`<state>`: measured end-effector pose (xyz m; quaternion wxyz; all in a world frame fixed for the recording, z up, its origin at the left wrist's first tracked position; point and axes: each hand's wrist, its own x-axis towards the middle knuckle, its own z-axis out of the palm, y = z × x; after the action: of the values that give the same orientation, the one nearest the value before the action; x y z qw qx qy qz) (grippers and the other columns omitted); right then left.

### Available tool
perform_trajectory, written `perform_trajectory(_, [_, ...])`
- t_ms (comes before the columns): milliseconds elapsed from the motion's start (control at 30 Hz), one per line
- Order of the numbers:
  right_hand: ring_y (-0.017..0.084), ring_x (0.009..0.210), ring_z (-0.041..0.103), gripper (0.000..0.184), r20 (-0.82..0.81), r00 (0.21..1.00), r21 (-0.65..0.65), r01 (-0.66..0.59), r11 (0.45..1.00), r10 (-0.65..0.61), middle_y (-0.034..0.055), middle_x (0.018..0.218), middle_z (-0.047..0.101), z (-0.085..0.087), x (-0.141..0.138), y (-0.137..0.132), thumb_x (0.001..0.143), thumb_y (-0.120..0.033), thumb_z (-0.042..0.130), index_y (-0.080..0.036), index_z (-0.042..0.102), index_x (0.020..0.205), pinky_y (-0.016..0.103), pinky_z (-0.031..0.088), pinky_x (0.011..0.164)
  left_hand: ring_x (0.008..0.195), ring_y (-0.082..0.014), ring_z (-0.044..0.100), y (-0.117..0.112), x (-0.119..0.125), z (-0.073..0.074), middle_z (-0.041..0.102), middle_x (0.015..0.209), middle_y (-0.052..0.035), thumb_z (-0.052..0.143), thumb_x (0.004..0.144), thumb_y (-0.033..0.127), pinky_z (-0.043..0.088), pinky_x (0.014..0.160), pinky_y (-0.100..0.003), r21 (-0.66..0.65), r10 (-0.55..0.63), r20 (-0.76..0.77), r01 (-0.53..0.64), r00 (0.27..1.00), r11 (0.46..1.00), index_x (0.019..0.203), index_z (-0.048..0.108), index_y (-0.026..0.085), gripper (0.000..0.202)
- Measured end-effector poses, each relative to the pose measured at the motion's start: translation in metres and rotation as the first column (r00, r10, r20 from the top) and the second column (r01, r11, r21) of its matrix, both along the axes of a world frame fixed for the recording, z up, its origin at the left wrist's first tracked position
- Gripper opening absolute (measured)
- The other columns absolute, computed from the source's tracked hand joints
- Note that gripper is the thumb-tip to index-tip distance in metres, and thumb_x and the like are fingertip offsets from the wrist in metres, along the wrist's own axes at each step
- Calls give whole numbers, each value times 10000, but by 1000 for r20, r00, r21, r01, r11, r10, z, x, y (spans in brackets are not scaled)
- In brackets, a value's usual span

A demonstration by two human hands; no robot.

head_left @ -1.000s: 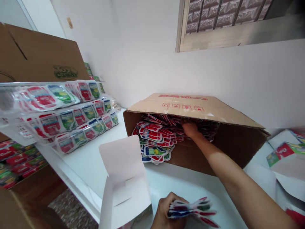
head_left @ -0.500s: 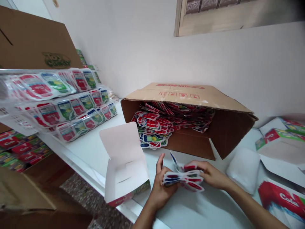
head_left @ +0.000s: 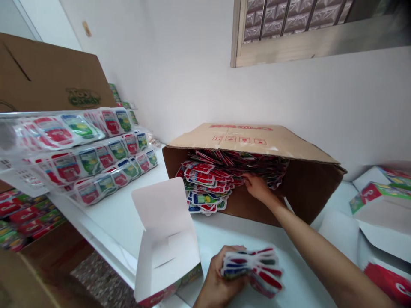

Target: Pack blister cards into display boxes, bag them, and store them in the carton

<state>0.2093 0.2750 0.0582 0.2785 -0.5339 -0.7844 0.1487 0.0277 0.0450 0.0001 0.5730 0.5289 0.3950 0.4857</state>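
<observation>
A bundle of candy packets (head_left: 253, 267), red, green and blue with white edges, is gripped in my left hand (head_left: 221, 273) above the table's front part. My right hand (head_left: 256, 187) reaches into a large cardboard box (head_left: 237, 139) lying on its side with its mouth toward me. Its fingers touch the heap of loose packets (head_left: 205, 177) inside; the fingertips are partly hidden, and whether they grip one I cannot make out. An open white carton (head_left: 167, 244) with a raised lid stands left of my left hand.
Clear packs of similar packets (head_left: 96, 154) are stacked at the left, before a brown carton (head_left: 54, 72). Printed display boxes (head_left: 382, 196) lie at the right, near a white bundle (head_left: 338, 233). The table's left edge (head_left: 109, 252) drops to a speckled floor.
My right hand has left the bundle and moved forward into the cardboard box. My left hand still holds the bundle, its thumb now folded down. The view has tilted up slightly.
</observation>
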Motion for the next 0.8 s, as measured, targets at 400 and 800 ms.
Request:
perform_trajectory(400, [228, 929, 639, 304, -168, 983, 81, 84, 993, -69, 111, 1003, 697, -8, -5, 38, 966, -368, 437, -159, 646, 1039, 360, 490, 847, 707, -177, 671, 3, -2, -10, 727, 790, -39, 718, 650, 131, 473, 627, -220, -92, -55, 1, 55, 998, 994, 871, 623, 139, 240])
perform_trajectory(800, [263, 1091, 623, 377, -612, 757, -410, -549, 728, 227, 104, 1205, 666, -50, 57, -166, 873, -482, 566, -210, 702, 1096, 361, 478, 943, 1409, -361, 269, 6, -3, -7, 364, 1486, -143, 789, 673, 238, 274, 1134, -475, 160, 67, -206, -34, 976, 986, 902, 675, 155, 269])
